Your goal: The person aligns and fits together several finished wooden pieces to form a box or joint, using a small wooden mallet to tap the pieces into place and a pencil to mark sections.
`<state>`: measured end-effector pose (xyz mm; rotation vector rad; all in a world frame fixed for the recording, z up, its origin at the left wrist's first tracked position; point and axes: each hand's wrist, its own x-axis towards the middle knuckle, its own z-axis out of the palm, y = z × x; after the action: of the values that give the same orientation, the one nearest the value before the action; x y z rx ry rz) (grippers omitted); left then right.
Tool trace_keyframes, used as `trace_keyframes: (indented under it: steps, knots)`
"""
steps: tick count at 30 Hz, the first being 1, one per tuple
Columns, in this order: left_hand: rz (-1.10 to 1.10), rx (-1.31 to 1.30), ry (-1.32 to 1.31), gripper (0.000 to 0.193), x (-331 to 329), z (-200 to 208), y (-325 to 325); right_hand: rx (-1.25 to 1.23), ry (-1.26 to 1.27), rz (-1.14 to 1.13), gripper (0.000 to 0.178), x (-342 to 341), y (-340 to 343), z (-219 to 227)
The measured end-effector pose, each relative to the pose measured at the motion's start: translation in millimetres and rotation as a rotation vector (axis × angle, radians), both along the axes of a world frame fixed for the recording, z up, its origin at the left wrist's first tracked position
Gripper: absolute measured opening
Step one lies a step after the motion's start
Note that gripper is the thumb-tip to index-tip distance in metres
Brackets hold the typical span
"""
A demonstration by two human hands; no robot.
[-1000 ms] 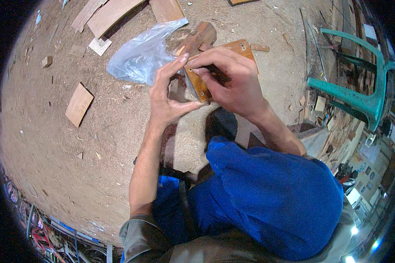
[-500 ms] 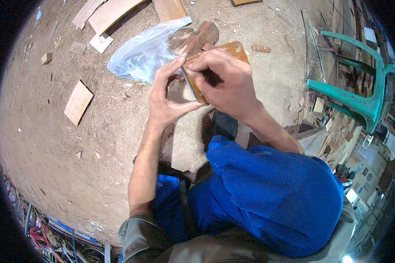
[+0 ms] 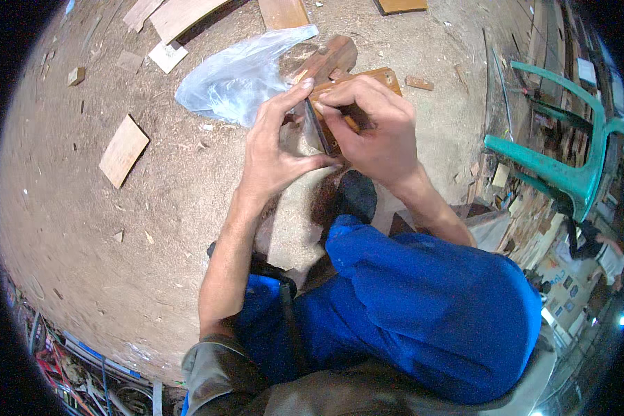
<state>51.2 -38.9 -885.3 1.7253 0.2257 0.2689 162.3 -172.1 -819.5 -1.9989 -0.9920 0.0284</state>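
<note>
A varnished brown wooden board (image 3: 388, 78) is held above the ground, a small round mark near its far right corner. My left hand (image 3: 274, 149) grips its left end, fingertips at the far corner and thumb at the near one. A dark edge runs between them. My right hand (image 3: 381, 132) is closed in a pinch over the board, thumb and forefinger together near that left end. Whatever is in the pinch is too hidden to name. Just beyond the hands lie a brown wooden block (image 3: 336, 54) and a clear plastic bag (image 3: 236, 80).
Flat wooden offcuts (image 3: 123, 151) and a small block (image 3: 76, 76) lie on the dusty ground. To the right, a green plastic chair (image 3: 548, 156) lies by scrap wood. Tangled cables (image 3: 69, 374) are at lower left. Another person (image 3: 607, 260) shows at the far right.
The view has shifted slightly, and both hands with the board appear a little farther right. My right hand's fingers have moved slightly over the board. A person has come into view at the far right.
</note>
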Motion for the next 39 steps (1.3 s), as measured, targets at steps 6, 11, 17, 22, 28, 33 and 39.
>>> trace_keyframes:
  steps: [6,11,17,22,28,33,39]
  knots:
    - [0.013,-0.044,-0.048,0.085,7,20,0,-0.037,-0.012,0.016,0.01,4,-5,5]
    - [-0.023,-0.033,-0.079,0.051,9,14,9,0.023,0.055,0.038,0.014,-3,-8,0]
    - [-0.017,0.059,-0.091,0.032,17,18,5,0.039,0.004,0.051,0.028,-7,-26,-4]
    - [-0.028,0.051,-0.021,0.023,17,25,19,0.012,0.043,0.084,0.033,-9,-23,2]
    - [0.01,0.042,-0.038,0.015,20,21,13,-0.086,0.018,0.056,0.024,13,-24,18]
    - [0.059,0.111,-0.062,0.014,17,21,4,-0.452,0.248,-0.158,0.028,109,-47,-22]
    - [0.094,0.19,-0.139,0.015,25,18,-10,-0.949,1.101,0.016,0.054,168,-51,-81]
